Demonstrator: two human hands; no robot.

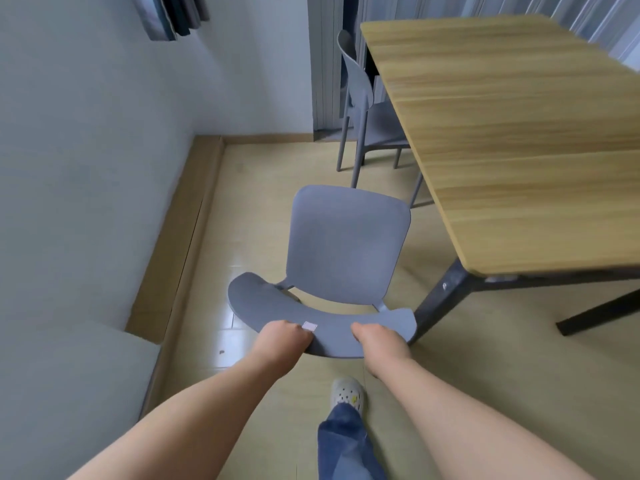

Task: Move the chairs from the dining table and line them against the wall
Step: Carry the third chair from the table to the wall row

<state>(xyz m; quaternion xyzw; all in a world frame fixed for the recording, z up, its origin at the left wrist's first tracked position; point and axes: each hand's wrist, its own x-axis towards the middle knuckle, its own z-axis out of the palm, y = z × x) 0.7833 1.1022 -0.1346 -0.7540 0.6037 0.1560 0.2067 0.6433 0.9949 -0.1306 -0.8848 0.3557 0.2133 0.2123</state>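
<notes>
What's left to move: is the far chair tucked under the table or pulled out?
Tucked in: the far chair has its seat under the table edge, backrest upright beside it.

A home dining room: a long light-wood dining table on black metal legs fills the right of the frame, with a grey plastic chair tucked against it at top centre and a matching grey chair at centre. There is a pale wood-look floor, a white wall at left and dark curtains at upper left.
</notes>
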